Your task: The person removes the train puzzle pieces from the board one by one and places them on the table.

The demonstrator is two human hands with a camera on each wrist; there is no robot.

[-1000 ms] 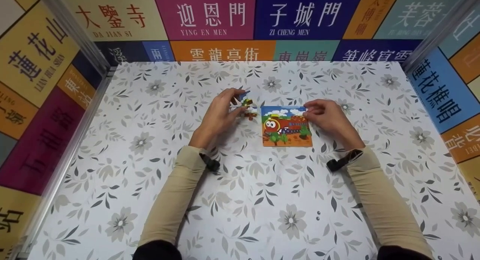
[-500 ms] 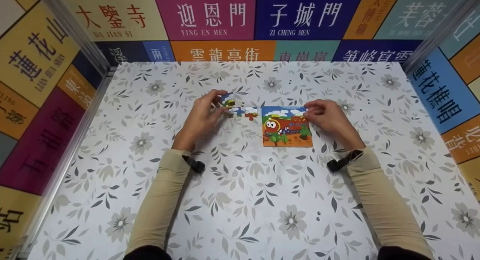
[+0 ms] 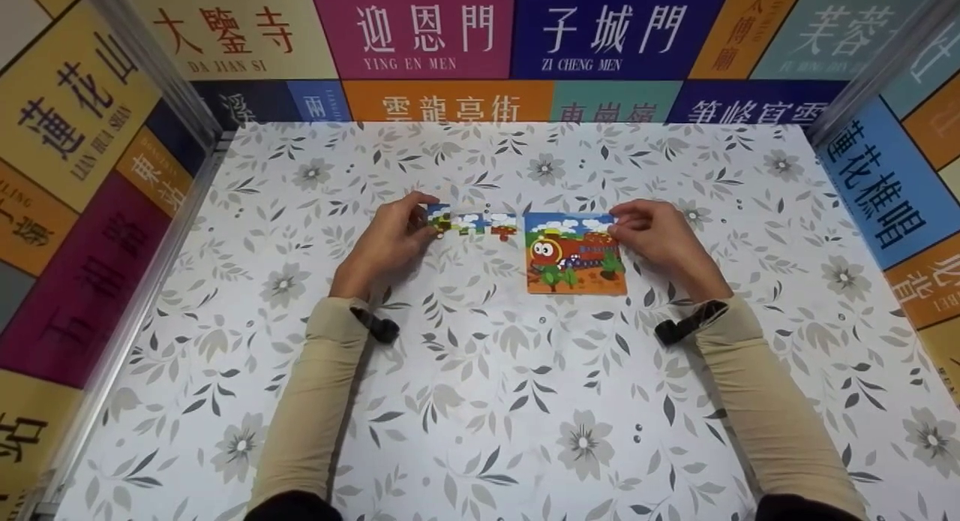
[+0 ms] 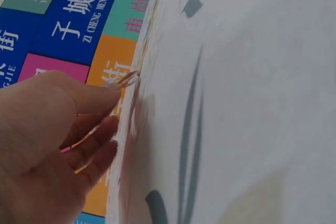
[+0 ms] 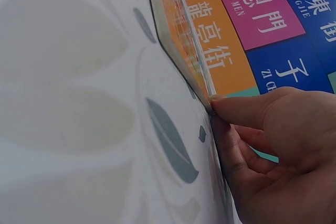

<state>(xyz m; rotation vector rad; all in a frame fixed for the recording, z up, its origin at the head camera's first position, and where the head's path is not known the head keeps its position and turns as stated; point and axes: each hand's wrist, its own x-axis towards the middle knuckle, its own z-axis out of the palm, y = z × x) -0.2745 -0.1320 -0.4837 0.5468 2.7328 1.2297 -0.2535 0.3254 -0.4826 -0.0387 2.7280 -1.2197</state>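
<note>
Firstly, the left hand (image 3: 386, 239) has a narrow grip: thumb and finger pinch a blue-and-green piece (image 3: 440, 216) at its outer side. Whether this piece bears on the surface (image 3: 480, 371) or sits slightly above it cannot be determined. The right hand (image 3: 656, 232) has an equally narrow grip, with thumb and fingers pinching the picture board (image 3: 575, 252) near its upper right corner. The board lies between the hands and shows a red train with eyes.

Between the held piece and the board, two pieces lie in line on the surface: a cloud-and-green piece (image 3: 471, 223) and, nearest the board, a red-and-white piece (image 3: 503, 225). The board shows a layered edge (image 5: 181, 40) in the right wrist view; whether it is a tray with pieces seated in it cannot be determined.

Obscured parts: the left hand covers the outer side of its piece; the right fingers cover part of the board's corner. The left wrist view shows only a thin edge (image 4: 127, 80) at the thumb. Both tan sleeves (image 3: 300, 408) end in dark material cut off by the lower border. Lettered wall panels (image 3: 427, 29) enclose the surface and run out of view.
</note>
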